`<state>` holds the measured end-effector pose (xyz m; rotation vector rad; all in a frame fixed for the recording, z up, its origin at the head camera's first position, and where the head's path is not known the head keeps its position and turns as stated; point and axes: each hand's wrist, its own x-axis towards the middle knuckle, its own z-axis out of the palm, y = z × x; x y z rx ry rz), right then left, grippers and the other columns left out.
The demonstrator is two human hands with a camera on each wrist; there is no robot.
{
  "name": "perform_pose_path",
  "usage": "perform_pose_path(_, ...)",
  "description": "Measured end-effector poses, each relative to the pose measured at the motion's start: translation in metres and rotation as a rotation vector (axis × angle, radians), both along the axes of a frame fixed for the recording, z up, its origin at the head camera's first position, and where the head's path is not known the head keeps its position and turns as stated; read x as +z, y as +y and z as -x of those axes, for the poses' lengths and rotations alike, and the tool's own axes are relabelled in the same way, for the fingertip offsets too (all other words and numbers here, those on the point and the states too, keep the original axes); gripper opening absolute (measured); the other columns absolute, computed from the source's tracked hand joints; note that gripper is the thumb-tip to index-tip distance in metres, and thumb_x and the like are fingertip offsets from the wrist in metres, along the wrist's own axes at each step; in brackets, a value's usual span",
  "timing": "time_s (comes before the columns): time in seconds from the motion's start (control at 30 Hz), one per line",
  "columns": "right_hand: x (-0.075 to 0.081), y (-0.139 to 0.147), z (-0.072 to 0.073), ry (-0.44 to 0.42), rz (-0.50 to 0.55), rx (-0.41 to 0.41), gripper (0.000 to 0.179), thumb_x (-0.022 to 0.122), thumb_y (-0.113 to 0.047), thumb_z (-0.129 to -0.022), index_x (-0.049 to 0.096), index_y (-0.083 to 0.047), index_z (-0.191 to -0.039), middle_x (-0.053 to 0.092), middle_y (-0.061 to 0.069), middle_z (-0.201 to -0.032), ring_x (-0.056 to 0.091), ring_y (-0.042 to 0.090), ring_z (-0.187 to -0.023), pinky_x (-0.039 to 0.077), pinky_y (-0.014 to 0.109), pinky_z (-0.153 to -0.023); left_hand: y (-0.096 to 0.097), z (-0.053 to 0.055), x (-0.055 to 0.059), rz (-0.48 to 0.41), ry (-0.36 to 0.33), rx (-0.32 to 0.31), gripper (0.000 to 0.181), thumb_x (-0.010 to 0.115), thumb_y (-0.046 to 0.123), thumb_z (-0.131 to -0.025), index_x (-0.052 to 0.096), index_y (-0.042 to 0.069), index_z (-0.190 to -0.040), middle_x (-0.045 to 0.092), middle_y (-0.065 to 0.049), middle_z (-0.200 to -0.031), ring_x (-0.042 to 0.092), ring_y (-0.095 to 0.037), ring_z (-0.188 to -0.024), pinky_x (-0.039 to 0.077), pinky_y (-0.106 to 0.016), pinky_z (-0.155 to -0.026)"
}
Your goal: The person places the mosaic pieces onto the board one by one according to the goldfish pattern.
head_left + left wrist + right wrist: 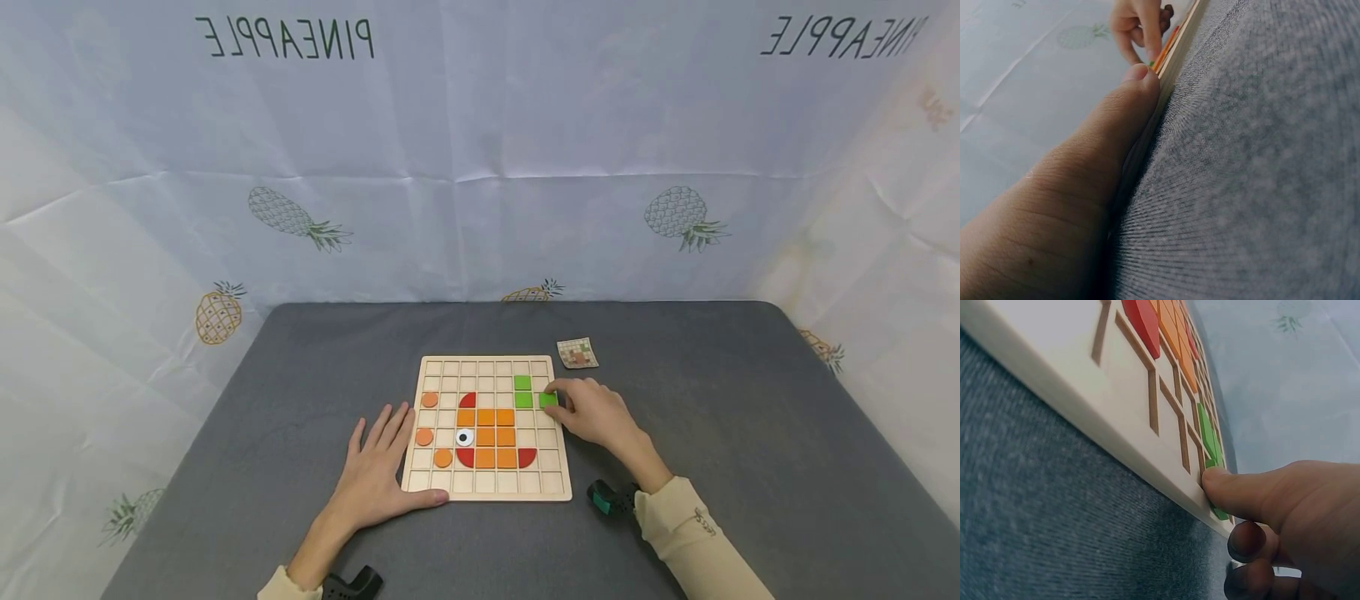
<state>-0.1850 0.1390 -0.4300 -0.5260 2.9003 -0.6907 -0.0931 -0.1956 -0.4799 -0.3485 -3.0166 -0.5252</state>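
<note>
A light wooden grid board (pixel 517 498) lies on the grey table. At its right edge my right hand (pixel 596 412) pinches a green square tile (pixel 548 400) between thumb and finger, close over the rightmost cells. Two more green tiles (pixel 522 400) sit just to the left. Orange square tiles (pixel 485 437), several red quarter-round tiles (pixel 527 457) and a white eye tile (pixel 465 437) form a shape mid-board. My left hand (pixel 375 483) lies with fingers spread along the board's left edge, its thumb (pixel 1138 78) at the near left corner.
Three orange round tiles (pixel 443 457) are in cells on the board's left side. Behind the board's far right corner lies a small picture card (pixel 577 353). A pineapple-print cloth (pixel 480 242) hangs behind the grey table (pixel 675 350).
</note>
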Motion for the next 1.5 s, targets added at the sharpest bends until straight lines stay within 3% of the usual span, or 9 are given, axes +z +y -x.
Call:
perform_pose_path(0.3,-0.003,-0.003,0.0,0.019,0.006,0.001,0.033,0.073,-0.024,-0.095,0.073,-0.012,-0.125,0.046,-0.005,-0.053,0.034,0.008,-0.043,0.021,0.021,-0.042,0.0,0.0,-0.001,0.016,0.003,-0.003,0.129,0.064,0.089,-0.068,0.027,0.011,-0.163,0.03,-0.012,-0.169,0.024,-0.037,-0.157,0.013,-0.067,-0.123)
perform_pose_path(0.6,-0.003,-0.007,0.002,0.016,0.017,0.001,0.032,0.073,-0.023,-0.094,0.074,-0.012,-0.124,0.047,-0.005,-0.054,0.033,0.008,-0.042,0.021,0.021,-0.041,0.001,0.001,-0.001,0.008,0.005,0.005,0.13,0.068,0.087,-0.066,0.027,0.011,-0.163,0.03,-0.012,-0.169,0.025,-0.037,-0.157,0.011,-0.066,-0.123)
perform_pose_path(0.93,-0.007,-0.004,0.0,0.013,0.048,-0.004,0.034,0.073,-0.024,-0.094,0.072,-0.011,-0.126,0.047,-0.006,-0.055,0.038,0.008,-0.045,0.023,0.021,-0.043,0.0,0.0,-0.002,-0.005,0.015,0.0,0.13,0.067,0.089,-0.066,0.028,0.011,-0.163,0.032,-0.013,-0.168,0.025,-0.038,-0.156,0.011,-0.067,-0.122)
perform_pose_path(1.5,-0.013,-0.007,-0.005,0.016,0.038,-0.02,0.034,0.069,-0.025,-0.097,0.068,-0.013,-0.129,0.05,-0.005,-0.061,0.04,0.01,-0.047,0.025,0.023,-0.044,-0.001,0.0,0.0,-0.003,-0.023,0.007,0.13,0.069,0.086,-0.066,0.025,0.013,-0.164,0.028,-0.01,-0.17,0.022,-0.035,-0.158,0.009,-0.066,-0.124)
